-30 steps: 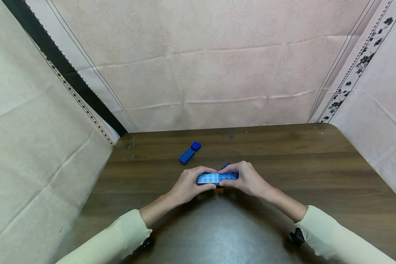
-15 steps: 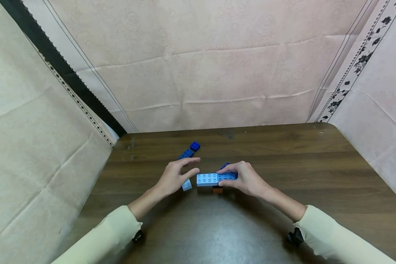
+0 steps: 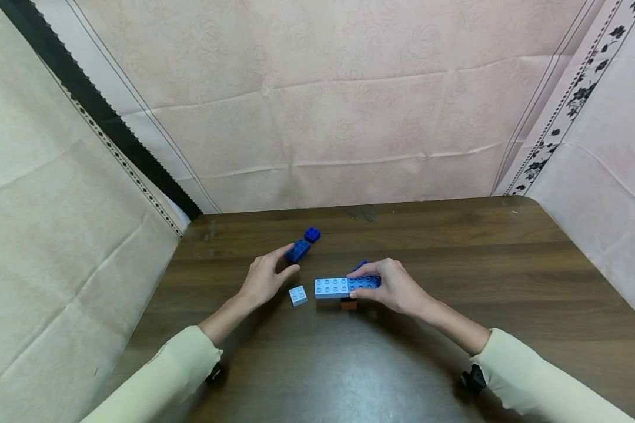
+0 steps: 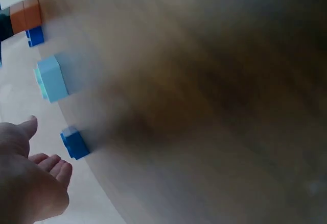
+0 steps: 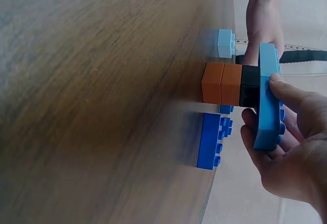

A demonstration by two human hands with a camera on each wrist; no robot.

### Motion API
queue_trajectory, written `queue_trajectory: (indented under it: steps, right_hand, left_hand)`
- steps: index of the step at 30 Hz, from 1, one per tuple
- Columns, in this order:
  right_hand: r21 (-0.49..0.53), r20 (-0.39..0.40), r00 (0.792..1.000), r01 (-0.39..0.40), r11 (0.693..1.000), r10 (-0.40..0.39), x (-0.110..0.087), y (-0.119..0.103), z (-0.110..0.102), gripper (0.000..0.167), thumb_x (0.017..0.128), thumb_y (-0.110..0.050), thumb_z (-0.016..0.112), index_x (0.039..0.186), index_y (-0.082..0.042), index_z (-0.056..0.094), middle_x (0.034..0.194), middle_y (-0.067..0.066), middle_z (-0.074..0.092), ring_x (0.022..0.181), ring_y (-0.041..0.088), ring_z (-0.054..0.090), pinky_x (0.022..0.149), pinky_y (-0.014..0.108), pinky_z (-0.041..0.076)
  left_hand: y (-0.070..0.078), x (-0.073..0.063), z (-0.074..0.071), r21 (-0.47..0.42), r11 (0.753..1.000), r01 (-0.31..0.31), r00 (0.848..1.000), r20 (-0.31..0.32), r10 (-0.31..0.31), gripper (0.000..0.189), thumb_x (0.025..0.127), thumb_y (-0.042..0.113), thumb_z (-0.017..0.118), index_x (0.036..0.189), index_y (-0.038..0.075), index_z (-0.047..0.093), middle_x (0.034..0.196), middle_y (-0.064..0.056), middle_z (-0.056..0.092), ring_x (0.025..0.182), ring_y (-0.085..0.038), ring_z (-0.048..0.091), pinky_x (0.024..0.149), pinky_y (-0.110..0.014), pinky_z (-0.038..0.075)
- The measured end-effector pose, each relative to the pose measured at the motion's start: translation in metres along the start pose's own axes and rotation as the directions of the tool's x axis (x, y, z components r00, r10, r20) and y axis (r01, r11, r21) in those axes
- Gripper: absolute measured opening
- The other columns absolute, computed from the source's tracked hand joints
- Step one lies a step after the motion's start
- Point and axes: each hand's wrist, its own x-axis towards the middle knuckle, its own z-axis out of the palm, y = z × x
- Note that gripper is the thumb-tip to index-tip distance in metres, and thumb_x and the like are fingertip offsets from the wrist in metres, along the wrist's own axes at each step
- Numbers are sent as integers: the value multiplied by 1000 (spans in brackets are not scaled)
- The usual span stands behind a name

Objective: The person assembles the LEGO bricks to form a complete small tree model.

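My right hand grips the medium-blue brick on top of a small tower, thumb in front and fingers behind. Beside that brick, at the same level, a light-blue brick juts out to the left. Below them, the right wrist view has a black brick over two orange bricks. My left hand has thumb and fingers spread, holding nothing. Its fingertips are right at the near-left side of a blue brick. A loose light-blue brick lies between that hand and the tower.
A small dark-blue brick lies just beyond the blue one. Behind the tower is another blue brick, mostly hidden in the head view. The wooden table ends at a cloth backdrop.
My left hand has let go of the light-blue brick on the tower and moved left and away, up to the loose blue brick. The loose light-blue brick has come into sight. My right hand keeps its grip.
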Motion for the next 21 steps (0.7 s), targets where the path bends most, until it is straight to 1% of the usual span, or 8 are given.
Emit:
queue_trajectory:
  steps: [1,2,4,8,13,16,21]
  right_hand:
    - [-1,0,1000,-1,1000,1,0,0,0,30,92,-15,86,121,-7,80,114,7,78,89,14,67,76,27,60]
    - [-1,1,1000,-2,1000,2,0,0,0,31,92,-15,86,121,-7,80,114,7,78,89,14,67,76,26,60]
    - [-1,1,1000,-2,1000,2,0,0,0,31,92,-15,86,121,-7,80,114,7,78,89,14,67,76,26,60]
    - [2,3,1000,-1,1000,1,0,0,0,31,92,-14,86,121,-6,80,114,7,77,89,14,68,76,26,60]
    - [7,4,1000,-5,1000,5,0,0,1,31,92,-15,86,122,-6,80,115,7,77,89,14,68,75,26,60]
    - [6,3,1000,-10,1000,9,0,0,1,31,92,-14,86,122,-7,80,115,7,77,89,14,68,75,26,60]
    - [5,3,1000,-13,1000,13,0,0,0,31,92,-15,86,122,-7,80,115,7,77,90,14,68,76,26,60]
  left_hand:
    - [-2,1,0,3,1000,15,1000,2,-15,59,102,25,75,153,3,55,137,-25,68,111,-38,72,95,-49,58]
    - [-3,3,0,8,1000,27,1000,5,-27,60,102,25,76,153,2,54,145,-24,62,123,-39,67,102,-54,55]
    - [-6,5,0,13,998,54,998,21,-55,64,102,25,76,154,0,52,148,-23,59,133,-41,60,108,-58,50]
    - [-12,11,3,15,995,96,994,48,-97,70,101,26,77,157,-3,46,150,-24,58,135,-43,58,109,-58,49]
    - [-17,18,8,-5,990,141,988,61,-140,73,102,25,76,159,-4,41,152,-26,55,138,-43,56,112,-58,47]
    - [-18,22,11,-22,987,157,986,58,-156,72,103,23,75,159,-5,40,153,-26,54,138,-43,56,112,-58,46]
    - [-17,27,13,-33,986,165,985,51,-163,69,103,21,75,158,-4,43,154,-22,55,140,-40,55,114,-56,45]
